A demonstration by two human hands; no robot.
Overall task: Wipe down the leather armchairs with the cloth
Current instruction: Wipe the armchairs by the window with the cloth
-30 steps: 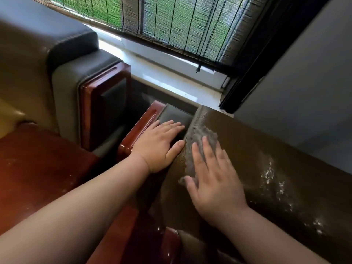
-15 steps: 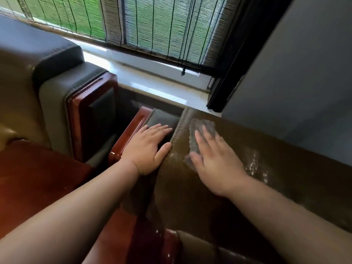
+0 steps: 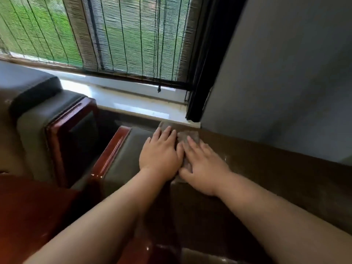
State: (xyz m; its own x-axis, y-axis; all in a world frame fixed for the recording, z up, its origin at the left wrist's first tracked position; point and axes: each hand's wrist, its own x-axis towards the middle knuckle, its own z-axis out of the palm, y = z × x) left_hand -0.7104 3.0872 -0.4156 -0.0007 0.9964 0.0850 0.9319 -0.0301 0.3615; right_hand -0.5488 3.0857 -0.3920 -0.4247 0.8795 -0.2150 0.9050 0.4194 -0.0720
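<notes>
**At the far end of the backrest top: wiping the corner**

On the near armchair (image 3: pixel 257 178), the right hand (image 3: pixel 203 166) presses the grey cloth (image 3: pixel 190 135) flat, fingers straight; the left hand (image 3: pixel 159 153) rests open alongside. Blur obscures the cloth's edges. Next, probably, sweep onto the armrest (image 3: pixel 125 149).

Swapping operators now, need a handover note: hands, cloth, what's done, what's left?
Right hand: flat, fingers straight, pressing the grey cloth on the brown leather chair top near the window corner.
Left hand: flat on the armrest pad, holding nothing.
Done: can't tell how much is wiped; pale specks show on the leather right of the cloth.
Left: the second armchair at left.
</notes>
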